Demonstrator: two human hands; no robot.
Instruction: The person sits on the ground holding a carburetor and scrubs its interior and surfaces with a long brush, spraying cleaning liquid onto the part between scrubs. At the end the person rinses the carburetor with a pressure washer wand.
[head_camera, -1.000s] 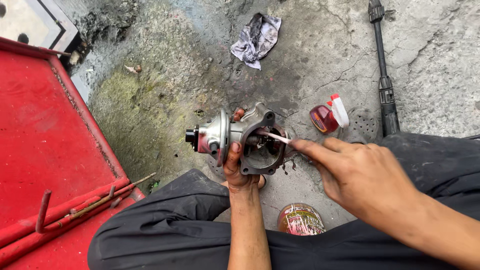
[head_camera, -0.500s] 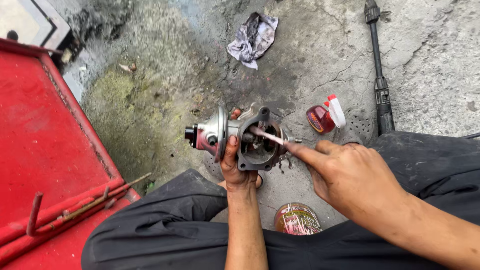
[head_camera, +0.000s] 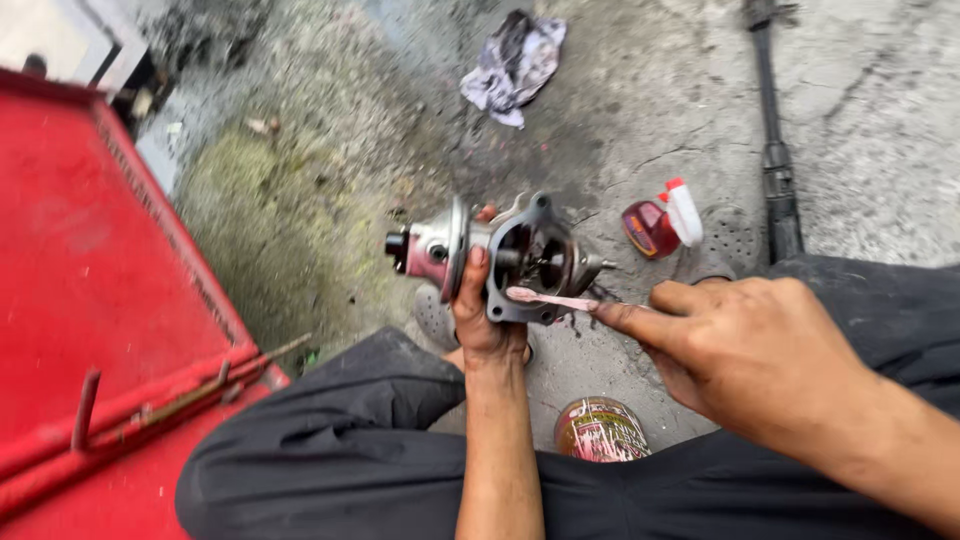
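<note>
Red painted metal panel (head_camera: 90, 300) fills the left edge. Centre: grey cast-metal pump housing with pinkish-red body and round open flange (head_camera: 500, 255), greasy, held above cracked concrete floor (head_camera: 330, 170). Left hand (head_camera: 485, 320) has its grip closed round the housing, thumb up across the flange. Right hand (head_camera: 745, 350) pinches a thin pale stick smeared pink (head_camera: 555, 298), tip on the flange's lower rim; half a second ago it lay across the bore. Red grease tin (head_camera: 600, 430) sits between the knees, small red-and-white bottle (head_camera: 665, 215) just right of the housing, black rod (head_camera: 775, 150) far right. Open floor above.
</note>
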